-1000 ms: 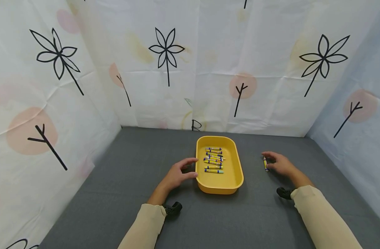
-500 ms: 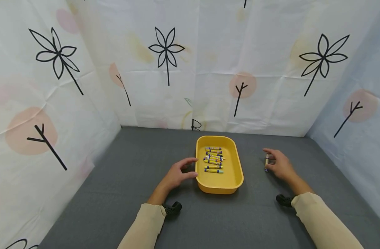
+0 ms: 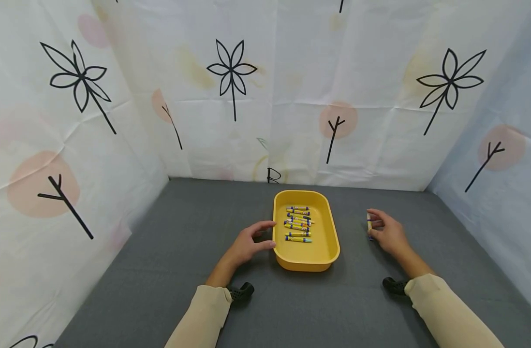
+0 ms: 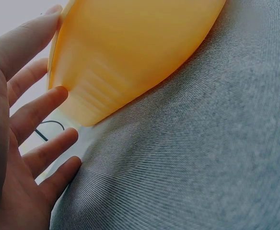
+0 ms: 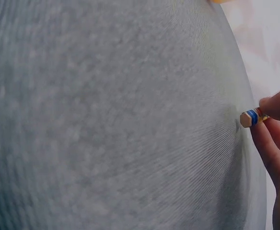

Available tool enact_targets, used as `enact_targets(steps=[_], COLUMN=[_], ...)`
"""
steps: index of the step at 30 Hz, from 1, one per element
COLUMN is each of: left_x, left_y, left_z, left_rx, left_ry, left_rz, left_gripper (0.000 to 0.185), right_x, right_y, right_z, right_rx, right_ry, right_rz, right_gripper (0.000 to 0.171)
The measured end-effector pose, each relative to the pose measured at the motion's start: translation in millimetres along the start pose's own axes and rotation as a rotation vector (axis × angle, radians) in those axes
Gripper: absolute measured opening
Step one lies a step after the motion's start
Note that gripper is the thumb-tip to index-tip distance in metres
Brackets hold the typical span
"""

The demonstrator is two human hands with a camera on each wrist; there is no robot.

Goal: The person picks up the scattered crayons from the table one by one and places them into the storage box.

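Note:
My right hand [image 3: 390, 234] pinches a crayon [image 3: 369, 226] between thumb and fingers, to the right of the yellow tray [image 3: 306, 266]. In the right wrist view, the flat end of the crayon [image 5: 246, 119] with its blue band shows past the thumb; the rest is mostly hidden by the fingers. On the tray's left side, my left hand [image 3: 243, 246] touches the rim and outer wall with fingers spread and nearly straight. Several crayons [image 3: 298, 234] with yellow wrappers and blue bands lie crosswise in a loose column inside the tray.
A dark grey cloth [image 3: 196, 222] covers the table under everything. White printed sheets [image 3: 291, 58] with flower and tree drawings stand behind and at both sides. Black bands [image 3: 241, 292] sit on both wrists.
My right hand, first reaching over the crayon on the cloth, now pinches it and has shifted slightly left in the last half second. My left hand and the tray have stayed in place.

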State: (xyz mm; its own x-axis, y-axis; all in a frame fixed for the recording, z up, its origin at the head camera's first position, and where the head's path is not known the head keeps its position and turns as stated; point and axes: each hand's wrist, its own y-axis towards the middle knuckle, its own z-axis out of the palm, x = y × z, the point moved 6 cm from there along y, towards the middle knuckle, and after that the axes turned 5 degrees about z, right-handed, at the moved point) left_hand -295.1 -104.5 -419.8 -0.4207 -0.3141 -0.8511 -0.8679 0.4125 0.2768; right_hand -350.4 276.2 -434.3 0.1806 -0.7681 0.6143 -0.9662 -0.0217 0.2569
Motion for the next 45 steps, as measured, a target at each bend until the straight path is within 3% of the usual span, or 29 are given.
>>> enact_targets(steps=[7,13,31,38,45], left_x=[-3.0,-2.0,2.2,39.0,45.6], left_y=[-1.3,-1.0,-1.4,7.4,9.1], left_z=[-0.4,0.0,-0.9,6.6,6.2], left_rx=[0.001,0.0,-0.006,-0.027,-0.047], left_ry=[0.006,0.01,-0.009,0.002,-0.005], left_rz=[-0.01,-0.015,-0.004,-0.023,-0.014], left_gripper=[0.051,0.051,0.05,0.052,0.051], right_x=[12,33,119,141,157], right_y=[7,16,52,59,58], right_z=[-2,-1,25,40,54], right_rx=[-0.01,-0.002,0.149,0.234,0.318], right_ry=[0.033,0.036,0.075,0.028,0.001], right_rz=[0.029,-0.005,-0.138,-0.195,-0.233], right_gripper=[0.057,0.056,0.051,0.051,0.049])
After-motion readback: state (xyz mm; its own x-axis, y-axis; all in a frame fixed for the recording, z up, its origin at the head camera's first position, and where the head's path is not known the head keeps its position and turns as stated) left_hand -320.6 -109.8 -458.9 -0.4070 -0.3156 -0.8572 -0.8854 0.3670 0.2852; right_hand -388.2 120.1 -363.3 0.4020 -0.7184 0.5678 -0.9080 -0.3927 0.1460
